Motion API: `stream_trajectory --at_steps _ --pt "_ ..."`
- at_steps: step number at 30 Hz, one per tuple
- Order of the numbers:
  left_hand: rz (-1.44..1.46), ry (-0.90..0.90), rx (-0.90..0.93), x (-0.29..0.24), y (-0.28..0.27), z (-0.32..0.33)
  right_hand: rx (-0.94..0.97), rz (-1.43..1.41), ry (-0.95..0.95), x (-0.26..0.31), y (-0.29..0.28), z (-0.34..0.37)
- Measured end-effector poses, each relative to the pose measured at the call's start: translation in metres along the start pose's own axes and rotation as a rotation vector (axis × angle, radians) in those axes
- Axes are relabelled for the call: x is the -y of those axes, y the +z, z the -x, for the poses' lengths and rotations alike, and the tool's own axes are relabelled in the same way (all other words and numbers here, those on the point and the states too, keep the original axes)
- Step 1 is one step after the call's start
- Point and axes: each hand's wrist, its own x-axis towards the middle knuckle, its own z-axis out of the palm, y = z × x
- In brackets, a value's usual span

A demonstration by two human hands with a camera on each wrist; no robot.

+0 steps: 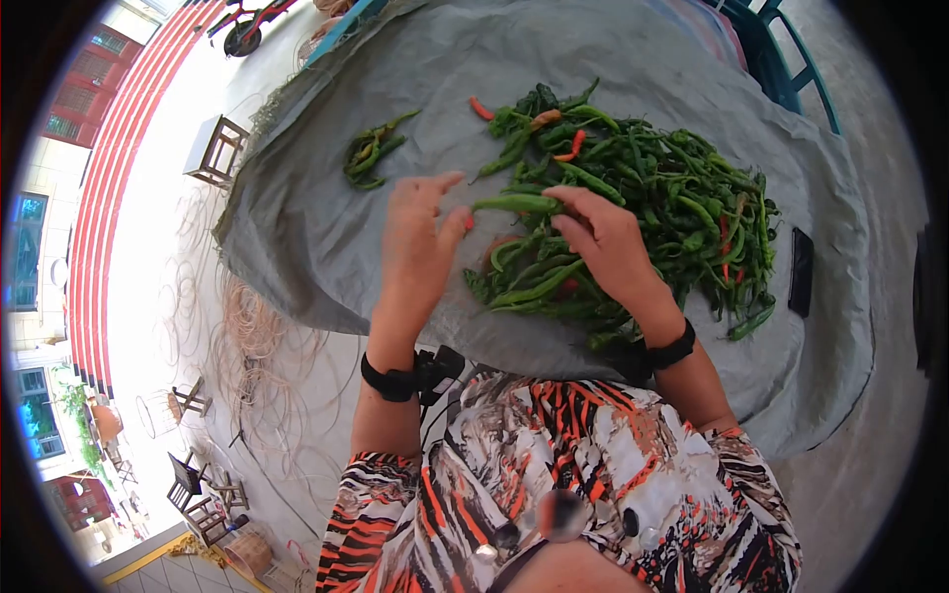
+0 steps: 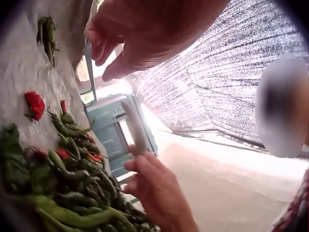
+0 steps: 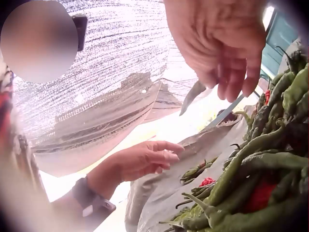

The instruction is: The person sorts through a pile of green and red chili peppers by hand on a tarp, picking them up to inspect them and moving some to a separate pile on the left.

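Note:
A long green chili pepper (image 1: 516, 203) is pinched at one end by my right hand (image 1: 613, 242), its other end pointing left. The right wrist view also shows this pepper (image 3: 192, 98) hanging from the fingertips. My left hand (image 1: 415, 237) is slightly blurred, raised just left of the pepper, with fingers extended and nothing held. Under the right hand spreads a large heap of green chili peppers (image 1: 682, 188) with some red ones among them. A wrinkled red pepper (image 2: 35, 105) lies on the sheet beside the heap. Farther left sits a small group of green peppers (image 1: 371, 153).
A grey sheet (image 1: 297, 217) covers the work surface. A dark phone (image 1: 801, 272) lies on it right of the heap. Behind stands a teal plastic chair (image 1: 791, 59). Loose coils of pale strips (image 1: 252, 326) and a small stool (image 1: 215, 148) are on the floor at left.

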Motion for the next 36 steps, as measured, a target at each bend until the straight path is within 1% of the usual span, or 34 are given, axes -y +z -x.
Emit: stream_trajectory --at_steps 2,3,5,6,8,9,11,12,13,14,16,17,19,20,22,23,26,28,29,32,33,35,36 --pt "-0.090 -0.170 -0.094 0.026 0.002 0.003 -0.142 -0.137 0.089 0.004 -0.004 -0.008" --pt "-0.146 -0.161 -0.041 0.033 0.008 0.007 -0.214 -0.203 0.130 0.005 -0.005 -0.010" --pt "-0.258 -0.146 0.068 0.046 0.019 0.014 -0.345 0.126 -0.023 0.001 -0.001 -0.013" --pt "-0.301 -0.103 0.071 0.050 0.026 0.017 -0.407 0.292 -0.098 -0.001 0.001 -0.013" --pt "-0.386 -0.018 0.075 0.054 0.042 0.021 -0.140 0.224 -0.051 -0.005 0.003 -0.006" --pt "-0.391 -0.036 0.107 0.057 0.044 0.021 -0.007 0.191 -0.026 -0.006 0.004 -0.001" --pt "-0.401 -0.072 0.174 0.061 0.048 0.020 0.066 0.299 -0.115 -0.004 0.010 0.006" --pt "-0.343 -0.102 0.175 0.060 0.048 0.019 0.102 0.352 -0.160 -0.004 0.014 0.008" --pt "-0.284 -0.132 0.178 0.059 0.046 0.017 0.083 0.374 -0.184 -0.008 0.019 0.009" --pt "-0.228 -0.163 0.179 0.058 0.044 0.016 0.098 0.421 -0.165 -0.006 0.020 0.011" --pt "-0.067 -0.155 0.060 0.046 0.041 0.008 0.126 0.513 -0.134 -0.003 0.023 0.013" --pt "0.013 -0.148 -0.004 0.038 0.041 0.005 0.131 0.516 -0.152 -0.004 0.023 0.014" --pt "0.007 -0.174 0.036 0.022 0.039 0.004 0.143 0.521 -0.178 -0.005 0.022 0.013" --pt "0.007 -0.188 0.059 0.017 0.038 0.006 0.149 0.498 -0.178 -0.005 0.020 0.013" --pt "0.123 -0.152 0.252 0.022 0.044 0.017 0.161 0.454 -0.183 -0.007 0.016 0.014" --pt "0.180 -0.133 0.347 0.024 0.046 0.023 0.127 0.401 -0.161 -0.006 0.013 0.015" --pt "-0.012 0.000 0.334 0.024 0.054 0.033 0.021 0.240 -0.103 -0.001 0.001 0.016" --pt "-0.033 -0.036 0.334 0.022 0.056 0.036 -0.059 0.136 -0.075 0.006 -0.007 0.015" --pt "-0.042 -0.053 0.333 0.021 0.057 0.037 -0.072 0.061 -0.017 0.010 -0.011 0.014" --pt "0.056 -0.073 0.314 0.025 0.061 0.037 -0.117 -0.162 0.164 0.020 -0.022 0.012" --pt "0.100 -0.093 0.307 0.024 0.060 0.036 -0.139 -0.244 0.149 0.015 -0.021 0.010" --pt "0.188 -0.134 0.293 0.022 0.053 0.034 -0.120 -0.432 0.206 0.011 -0.025 0.008" --pt "0.187 -0.125 0.271 0.019 0.048 0.033 -0.108 -0.527 0.232 0.009 -0.027 0.007"
